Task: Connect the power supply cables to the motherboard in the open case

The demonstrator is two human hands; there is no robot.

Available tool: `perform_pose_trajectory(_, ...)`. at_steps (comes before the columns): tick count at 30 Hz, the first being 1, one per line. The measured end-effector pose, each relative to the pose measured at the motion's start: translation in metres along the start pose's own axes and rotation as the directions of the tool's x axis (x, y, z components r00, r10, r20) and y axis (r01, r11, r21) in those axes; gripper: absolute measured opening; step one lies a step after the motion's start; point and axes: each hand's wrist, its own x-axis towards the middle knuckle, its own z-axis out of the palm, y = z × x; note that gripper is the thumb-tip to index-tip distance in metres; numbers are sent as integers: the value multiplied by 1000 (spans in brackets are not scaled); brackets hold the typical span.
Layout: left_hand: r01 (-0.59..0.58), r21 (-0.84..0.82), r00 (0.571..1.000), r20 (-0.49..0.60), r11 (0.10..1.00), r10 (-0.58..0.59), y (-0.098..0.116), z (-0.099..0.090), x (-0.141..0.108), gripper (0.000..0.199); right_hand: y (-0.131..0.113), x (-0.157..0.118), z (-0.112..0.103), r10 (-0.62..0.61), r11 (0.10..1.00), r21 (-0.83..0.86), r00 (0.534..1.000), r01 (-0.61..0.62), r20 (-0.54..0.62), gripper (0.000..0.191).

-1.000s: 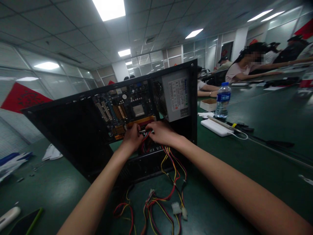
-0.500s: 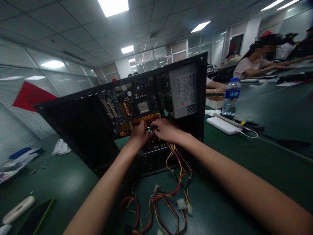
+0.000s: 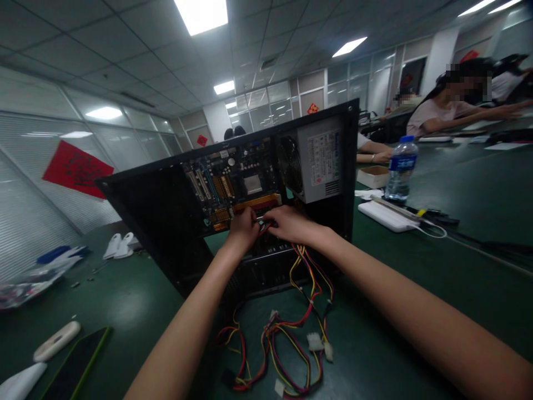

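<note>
A black computer case (image 3: 144, 205) stands open-sided on the table, tilted in my view. Inside it are the motherboard (image 3: 233, 183), with a bare square chip, and at the upper right the grey power supply (image 3: 322, 164). My left hand (image 3: 245, 226) is closed just below the board's memory slots. Close to it, my right hand (image 3: 289, 222) is pinched too. Between my fingers shows a short stretch of thin wires (image 3: 265, 226), red and dark; their ends are hidden. Red, yellow and black power cables (image 3: 308, 278) hang under my right wrist, with white connectors (image 3: 315, 341) on the tabletop.
Right of the case stand a water bottle (image 3: 402, 169), an open box (image 3: 375, 176) and a white power bank (image 3: 387, 215) with a cable. A green-edged phone (image 3: 77, 364) and plastic bags (image 3: 45, 278) lie at left. Another person (image 3: 453, 111) sits at the far right.
The whole scene has shifted slightly right and down in my view. Both hands stay together at the same spot inside the case, with the fingers still closed.
</note>
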Motion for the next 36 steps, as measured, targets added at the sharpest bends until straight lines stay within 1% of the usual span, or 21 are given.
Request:
perform_pose_trajectory(4, 68, -7, 997, 22, 998, -68, -8, -4, -7, 14, -5, -1, -4, -4, 1000, -17, 1000, 5, 31, 30)
perform_pose_trajectory(7, 47, -16, 995, 91, 999, -46, -12, -3, -11, 30, -6, -1, -5, -17, 999, -32, 999, 18, 28, 30)
perform_pose_trajectory(9, 20, -29, 994, 112, 999, -17, -14, -2, -11, 34, -6, -1, -5, -25, 997, -68, 999, 27, 20, 30)
perform_pose_trajectory(14, 24, -37, 993, 116, 999, -19, -12, -1, -11, 31, -10, -3, -8, -79, 962, -265, 997, 69, -27, 25)
perform_pose_trajectory(17, 36, -21, 993, 111, 999, -34, -11, -4, -14, 28, -15, -2, -8, -126, 921, -372, 992, 117, 1, 26)
perform_pose_trajectory(20, 41, 16, 996, 80, 999, -42, -10, -8, -16, 21, -17, 0, -6, -158, 895, -420, 987, 149, 15, 23)
perform_pose_trajectory(22, 41, -10, 999, 34, 999, -40, -9, -11, -16, 20, -16, 1, -5, -163, 895, -423, 987, 142, -14, 22)
perform_pose_trajectory(25, 1, -112, 999, -40, 994, -5, -10, -14, -13, 28, -14, 3, -5, -126, 923, -377, 987, 81, -97, 23)
perform_pose_trajectory(28, -82, -180, 996, -49, 980, 74, -13, -15, -13, 44, -13, 4, -6, -44, 947, -321, 986, -10, -163, 21)
perform_pose_trajectory(29, -115, -194, 993, -50, 974, 108, -14, -15, -14, 45, -13, 5, -6, -20, 951, -308, 985, -34, -173, 20)
perform_pose_trajectory(31, -176, -216, 984, -58, 960, 168, -17, -13, -16, 41, -12, 5, -5, 0, 953, -298, 983, -56, -186, 16)
perform_pose_trajectory(33, -194, -248, 981, -29, 949, 193, -18, -12, -18, 38, -12, 6, -4, -13, 950, -308, 980, -50, -199, 13)
perform_pose_trajectory(36, -146, -284, 981, 82, 948, 176, -17, -14, -21, 40, -10, 6, -2, -27, 952, -304, 983, -29, -180, 13)
